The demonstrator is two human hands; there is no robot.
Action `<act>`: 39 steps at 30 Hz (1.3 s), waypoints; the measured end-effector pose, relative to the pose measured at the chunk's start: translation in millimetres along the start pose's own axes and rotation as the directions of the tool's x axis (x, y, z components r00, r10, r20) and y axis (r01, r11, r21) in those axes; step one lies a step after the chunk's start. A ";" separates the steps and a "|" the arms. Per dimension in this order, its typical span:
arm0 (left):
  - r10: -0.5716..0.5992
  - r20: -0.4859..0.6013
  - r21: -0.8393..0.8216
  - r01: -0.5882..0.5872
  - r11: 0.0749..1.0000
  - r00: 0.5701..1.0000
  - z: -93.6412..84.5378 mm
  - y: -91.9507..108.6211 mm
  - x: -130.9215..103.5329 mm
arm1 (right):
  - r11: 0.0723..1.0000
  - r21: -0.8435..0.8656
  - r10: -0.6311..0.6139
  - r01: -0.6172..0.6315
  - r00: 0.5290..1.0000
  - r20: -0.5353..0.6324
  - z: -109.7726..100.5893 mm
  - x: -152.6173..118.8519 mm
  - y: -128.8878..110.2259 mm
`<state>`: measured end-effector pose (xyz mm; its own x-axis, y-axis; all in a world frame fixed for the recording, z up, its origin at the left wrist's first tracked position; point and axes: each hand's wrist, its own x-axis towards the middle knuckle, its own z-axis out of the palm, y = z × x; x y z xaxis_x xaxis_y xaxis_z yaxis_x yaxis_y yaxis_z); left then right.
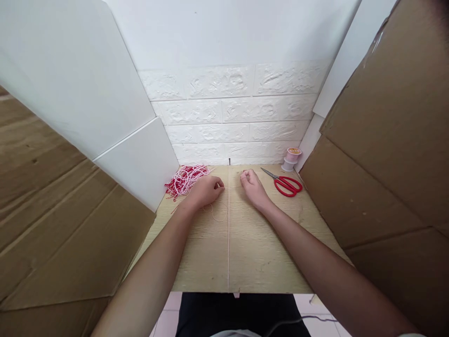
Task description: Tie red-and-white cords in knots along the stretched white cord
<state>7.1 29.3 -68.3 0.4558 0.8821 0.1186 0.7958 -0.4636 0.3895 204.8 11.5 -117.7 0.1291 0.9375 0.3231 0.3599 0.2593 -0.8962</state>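
Observation:
A pale taut cord (228, 243) runs down the middle of the wooden board, from a nail (229, 161) at the back to the front edge. Left of it, my left hand (208, 189) has its fingers curled in a pinch, close to the cord. A fine loose thread (220, 220) loops on the board beneath that hand and seems to lead up to its fingers. On the cord's other side, my right hand (251, 185) is closed, thumb and fingertips pressed together. Whatever lies between those fingertips is too small to make out.
A heap of red, pink and white braided cords (185, 180) lies at the back left. Red-handled scissors (286, 185) rest right of my right hand. Stacked thread spools (292, 159) stand in the back right corner. Cardboard panels (379, 140) flank the wooden board (266, 262); a white brick-patterned wall closes the back.

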 end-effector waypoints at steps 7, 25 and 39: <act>-0.039 -0.005 0.065 0.040 0.997 0.999 -2.1 -7.4 2.7 | 0.973 -0.228 -0.003 -0.034 0.987 -0.160 -12.2 4.2 4.6; 0.016 0.000 0.040 -0.016 0.999 1.000 -4.0 -2.8 2.1 | 0.980 -0.039 -0.162 0.193 0.900 0.405 -4.7 -8.2 -12.0; -0.025 -0.052 0.056 0.028 0.998 0.998 -9.8 -9.7 4.5 | 0.924 -0.300 -0.183 0.236 0.964 0.194 -20.1 5.9 6.8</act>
<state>-2.5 38.6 -62.5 0.4143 0.8966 0.1566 0.8293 -0.4427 0.3410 226.5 14.2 -115.8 -0.1202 0.9012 0.4164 0.6405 0.3909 -0.6611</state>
